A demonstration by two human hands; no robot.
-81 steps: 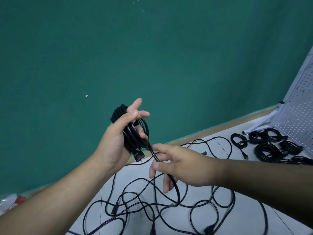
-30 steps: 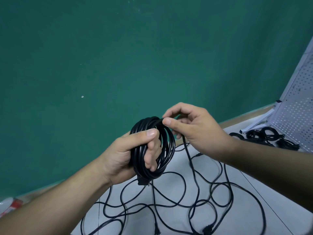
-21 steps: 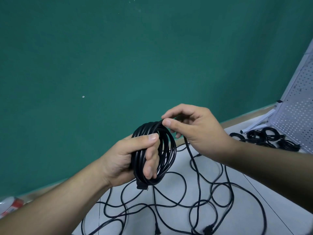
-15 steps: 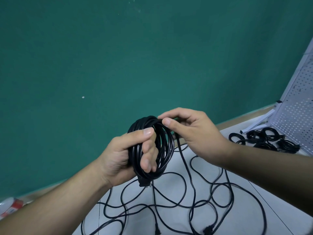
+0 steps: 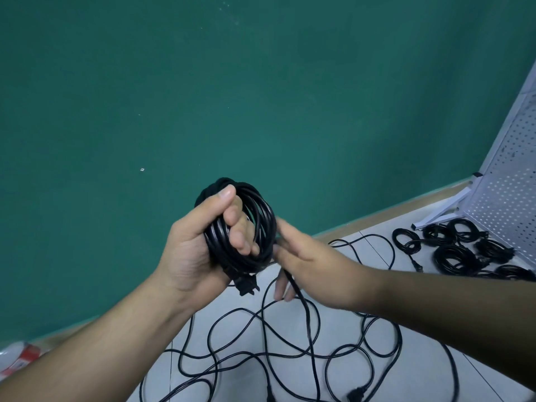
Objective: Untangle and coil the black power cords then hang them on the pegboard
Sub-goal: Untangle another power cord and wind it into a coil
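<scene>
Black power-cord coil (image 5: 262,216) sits gripped in my left hand (image 5: 191,250). Just right of the coil my right hand (image 5: 310,262), nearer the loose tail (image 5: 304,311), touches it; blur hides any pinch. The tail runs down below the coil into the tangle (image 5: 290,355).

Black cords (image 5: 262,224); teal wall (image 5: 261,97); white dotted pegboard (image 5: 507,198); pale grey floor (image 5: 348,372).
</scene>
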